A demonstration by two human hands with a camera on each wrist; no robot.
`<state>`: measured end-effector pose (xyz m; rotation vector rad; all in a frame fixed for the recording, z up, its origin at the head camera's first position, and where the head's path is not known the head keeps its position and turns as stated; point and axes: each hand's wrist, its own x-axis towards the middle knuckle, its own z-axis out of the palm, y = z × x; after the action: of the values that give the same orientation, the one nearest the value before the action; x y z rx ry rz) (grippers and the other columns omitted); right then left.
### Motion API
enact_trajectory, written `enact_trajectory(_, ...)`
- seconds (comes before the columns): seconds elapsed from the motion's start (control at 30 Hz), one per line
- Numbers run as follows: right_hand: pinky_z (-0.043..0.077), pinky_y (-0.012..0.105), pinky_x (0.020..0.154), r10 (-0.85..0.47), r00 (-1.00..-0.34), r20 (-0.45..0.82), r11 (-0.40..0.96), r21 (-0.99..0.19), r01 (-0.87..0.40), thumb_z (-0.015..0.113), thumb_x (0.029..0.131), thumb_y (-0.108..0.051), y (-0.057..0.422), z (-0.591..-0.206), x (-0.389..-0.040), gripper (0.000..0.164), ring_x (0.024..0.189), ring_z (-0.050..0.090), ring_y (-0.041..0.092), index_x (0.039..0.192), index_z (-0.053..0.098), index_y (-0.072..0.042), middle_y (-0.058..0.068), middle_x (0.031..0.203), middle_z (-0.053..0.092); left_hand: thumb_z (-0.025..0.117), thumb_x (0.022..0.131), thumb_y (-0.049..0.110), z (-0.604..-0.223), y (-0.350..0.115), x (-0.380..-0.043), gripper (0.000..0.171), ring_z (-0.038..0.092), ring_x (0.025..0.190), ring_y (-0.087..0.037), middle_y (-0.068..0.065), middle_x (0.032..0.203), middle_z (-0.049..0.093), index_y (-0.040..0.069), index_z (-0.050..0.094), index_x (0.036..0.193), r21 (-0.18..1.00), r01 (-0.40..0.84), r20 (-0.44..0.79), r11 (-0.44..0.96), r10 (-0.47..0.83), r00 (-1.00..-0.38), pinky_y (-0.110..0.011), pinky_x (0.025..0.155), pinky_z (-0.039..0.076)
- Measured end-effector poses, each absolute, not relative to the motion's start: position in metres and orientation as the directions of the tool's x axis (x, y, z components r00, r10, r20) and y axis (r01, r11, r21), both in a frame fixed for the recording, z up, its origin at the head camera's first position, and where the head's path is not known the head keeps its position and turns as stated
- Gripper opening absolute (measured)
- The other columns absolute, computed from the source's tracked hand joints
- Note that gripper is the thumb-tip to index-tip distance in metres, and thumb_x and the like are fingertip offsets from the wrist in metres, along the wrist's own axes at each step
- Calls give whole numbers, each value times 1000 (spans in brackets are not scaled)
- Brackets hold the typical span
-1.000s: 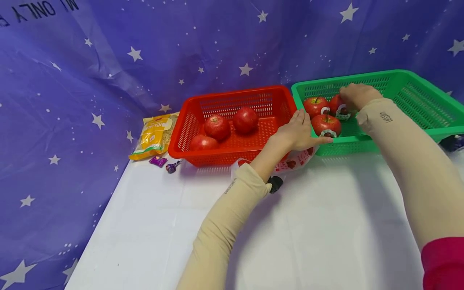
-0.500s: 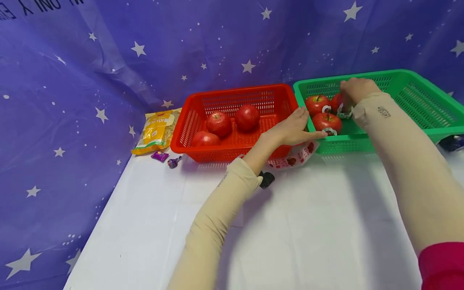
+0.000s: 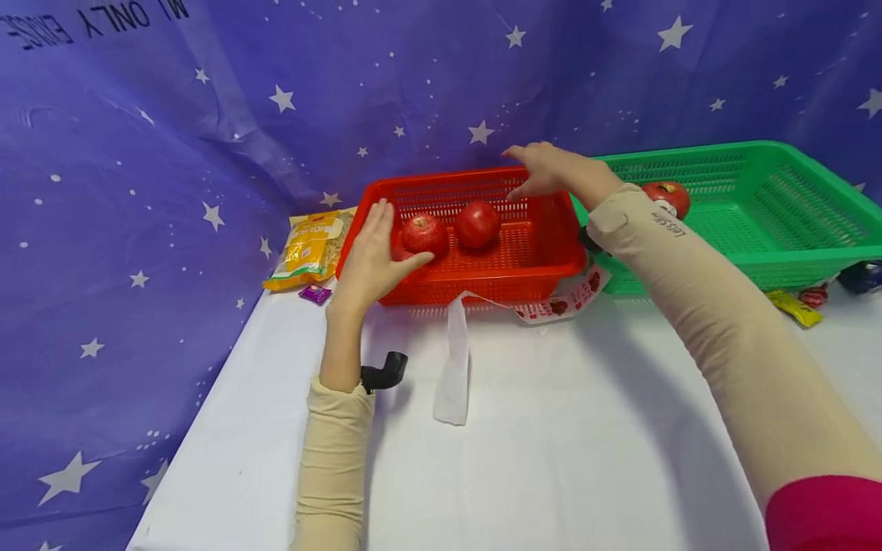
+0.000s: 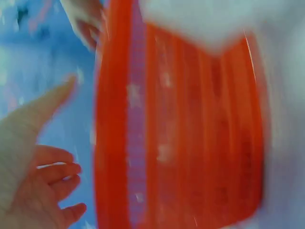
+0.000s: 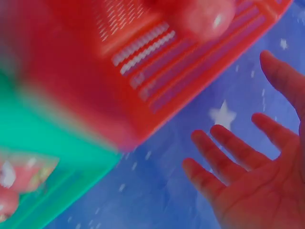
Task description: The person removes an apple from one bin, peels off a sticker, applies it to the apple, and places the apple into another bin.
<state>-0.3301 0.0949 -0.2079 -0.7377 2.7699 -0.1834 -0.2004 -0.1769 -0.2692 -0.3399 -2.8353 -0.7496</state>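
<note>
In the head view my left hand (image 3: 370, 264) is over the left end of the red basket (image 3: 482, 287), fingers straight and thumb spread. My right hand (image 3: 551, 170) hovers above the basket's back right part, fingers extended and holding nothing. Round red fruits (image 3: 478, 224) lie inside the basket, one mostly hidden behind my left hand. To the right stands the green basket (image 3: 779, 264), touching or nearly touching the red one. A red apple (image 3: 667, 197) with a white label shows there; my right forearm hides others, and the right wrist view shows more apples (image 5: 21, 181).
A printed strip (image 3: 558, 308) with a long white tail (image 3: 452, 375) lies before the red basket. At the left are a yellow food bag (image 3: 310, 245) and a purple candy (image 3: 315, 294). A yellow-wrapped candy (image 3: 794, 306) lies at the right. Behind hangs a starry blue sheet (image 3: 441, 92).
My left hand has moved left from between the baskets to the red basket's left end. My right hand has left the apples in the green basket and moved left over the red one.
</note>
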Motion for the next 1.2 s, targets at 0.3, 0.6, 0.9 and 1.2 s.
enact_trajectory(0.3,20,56,117,-399,-772,-494,916,-184,-355,55,95,-38,40,-234,-332,80,148,9,37,156,5,-22,16,161,8,60,82,65,-280,-211,-203,108,3,149,-37,-18,161,2,-4,15,151,481,3,-73,877,43,-996,-54,119,13)
enact_trajectory(0.6,25,51,116,-260,-797,-545,959,-243,-147,65,89,-36,41,-250,-323,94,144,16,29,154,-3,-33,8,162,10,60,79,70,-275,-213,-201,115,5,149,-35,-20,161,7,-6,12,151,469,-38,-126,882,24,-992,-54,118,15)
enact_trajectory(0.9,42,42,99,-526,-710,-468,841,-409,-353,67,90,-29,50,-237,-325,67,121,38,29,139,25,-15,17,137,35,57,79,72,-276,-221,-200,117,4,149,-37,-21,161,5,-5,8,151,463,-66,-154,884,7,-988,-55,118,15)
enact_trajectory(1.2,49,43,94,-778,-628,16,547,-474,-690,78,80,-35,94,-205,-228,59,117,48,23,123,42,-17,3,124,50,58,78,72,-272,-225,-202,117,10,148,-39,-22,160,7,-7,11,151,478,-33,-116,878,26,-993,-57,115,20)
